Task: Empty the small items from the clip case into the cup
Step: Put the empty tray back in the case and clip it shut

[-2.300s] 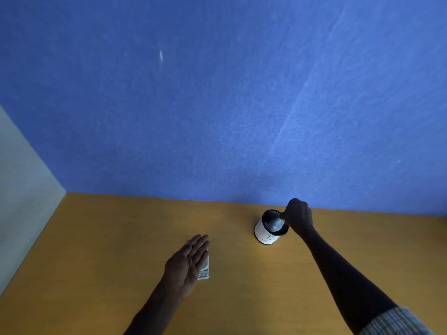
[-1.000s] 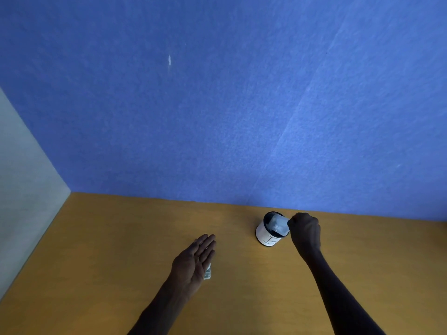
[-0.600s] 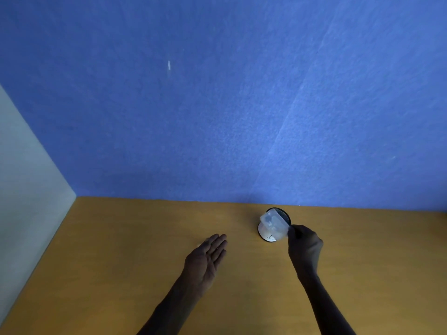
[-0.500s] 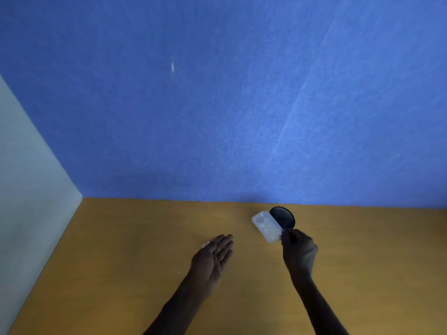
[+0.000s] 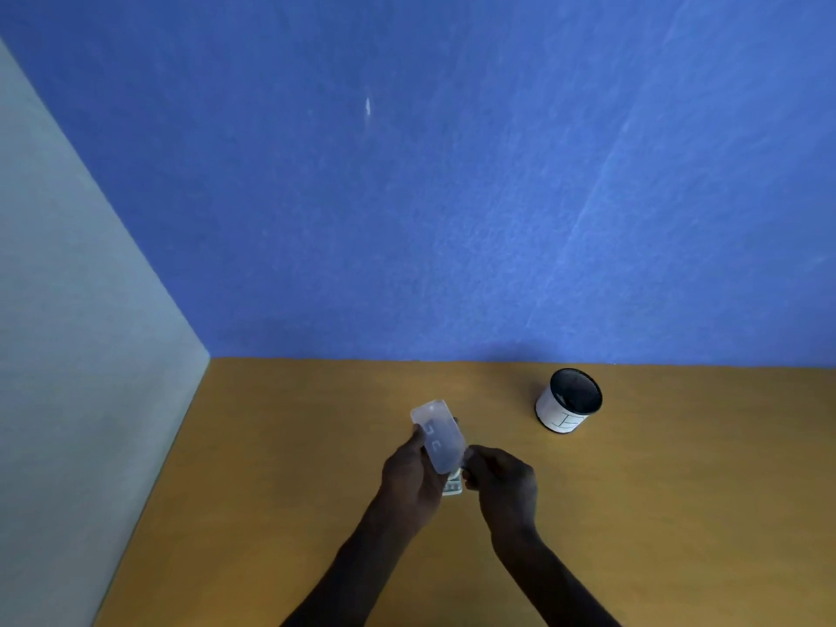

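A translucent clip case (image 5: 439,438) is held over the middle of the wooden table, tilted with its far end up. My left hand (image 5: 409,475) wraps its left side and my right hand (image 5: 500,479) pinches its near right corner. Under the case, between my hands, a small pale piece (image 5: 452,486) lies on the table; it looks like the lid. The white cup (image 5: 567,402) with a dark inside stands upright to the right, apart from both hands. Its contents are too dark to see.
The wooden table (image 5: 678,513) meets a blue wall (image 5: 452,196) at the back and a pale grey panel (image 5: 81,355) on the left. Nothing else lies on the table.
My right hand has carried the case from above the cup leftward to the middle of the table. My left hand, flat and open before, now grips the case. The view has shifted.
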Demonstrator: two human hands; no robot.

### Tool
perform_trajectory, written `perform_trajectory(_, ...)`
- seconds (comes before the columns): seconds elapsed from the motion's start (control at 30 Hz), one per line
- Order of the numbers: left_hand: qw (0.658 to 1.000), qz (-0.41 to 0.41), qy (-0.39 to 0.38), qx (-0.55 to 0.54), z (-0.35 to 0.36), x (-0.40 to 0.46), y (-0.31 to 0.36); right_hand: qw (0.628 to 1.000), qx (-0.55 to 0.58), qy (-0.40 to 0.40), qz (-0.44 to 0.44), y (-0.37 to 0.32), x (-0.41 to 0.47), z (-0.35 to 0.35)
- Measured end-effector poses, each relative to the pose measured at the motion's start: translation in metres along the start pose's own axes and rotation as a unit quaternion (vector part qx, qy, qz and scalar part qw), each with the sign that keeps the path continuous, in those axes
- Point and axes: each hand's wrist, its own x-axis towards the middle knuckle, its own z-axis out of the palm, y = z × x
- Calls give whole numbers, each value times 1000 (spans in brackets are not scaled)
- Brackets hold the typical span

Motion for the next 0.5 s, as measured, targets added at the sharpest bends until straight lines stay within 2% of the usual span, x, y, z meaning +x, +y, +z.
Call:
perform_trajectory(0.1,1000,15,-15,0,-7,-1,12,999,12,-27,15,3,4,10)
perform_trajectory(0.27,998,52,-25,-14,-17,2,27,998,22,-17,51,10,23,13)
perform_trajectory(0.5,999,51,-1,-7,-28,10,32,984,-168,-63,4,34,50,13)
